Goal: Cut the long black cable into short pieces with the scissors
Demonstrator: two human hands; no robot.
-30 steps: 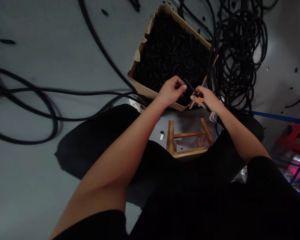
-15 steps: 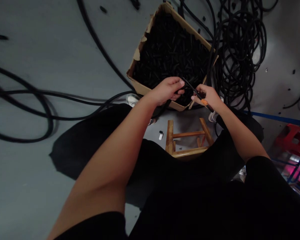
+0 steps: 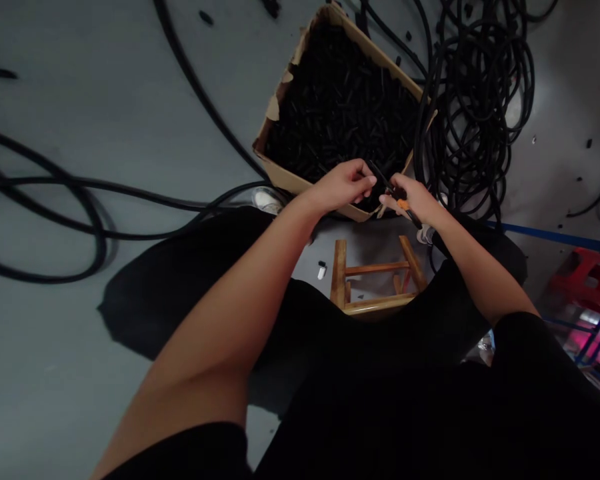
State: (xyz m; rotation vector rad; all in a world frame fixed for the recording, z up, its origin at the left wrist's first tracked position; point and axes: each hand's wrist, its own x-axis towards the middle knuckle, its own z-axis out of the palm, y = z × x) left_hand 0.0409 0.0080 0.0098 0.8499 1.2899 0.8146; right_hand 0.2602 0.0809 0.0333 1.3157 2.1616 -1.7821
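Observation:
Over the near edge of the cardboard box [image 3: 285, 177], my left hand [image 3: 347, 181] is closed, thumb against the fingers. What it pinches is dark and mostly hidden against the black pieces [image 3: 350, 100] filling the box. Just to its right, my right hand [image 3: 413, 199] is wrapped round a hand tool [image 3: 403, 205] with an orange-and-black handle. The tool's thin dark front end points up and left, close to my left fingertips. Its exact kind is hard to make out, and I cannot tell whether it touches anything.
Tangled black hose [image 3: 480, 100] lies right of the box. More hose [image 3: 90, 230] loops over the grey floor at left. A wooden stool [image 3: 339, 277] stands between my legs, near a small white object [image 3: 322, 272]. A red plastic stool [image 3: 590, 280] is at far right.
My left hand has shifted slightly right and down, nearer the right hand, and its fingers have curled in more. My right hand has turned a little with the tool still in it.

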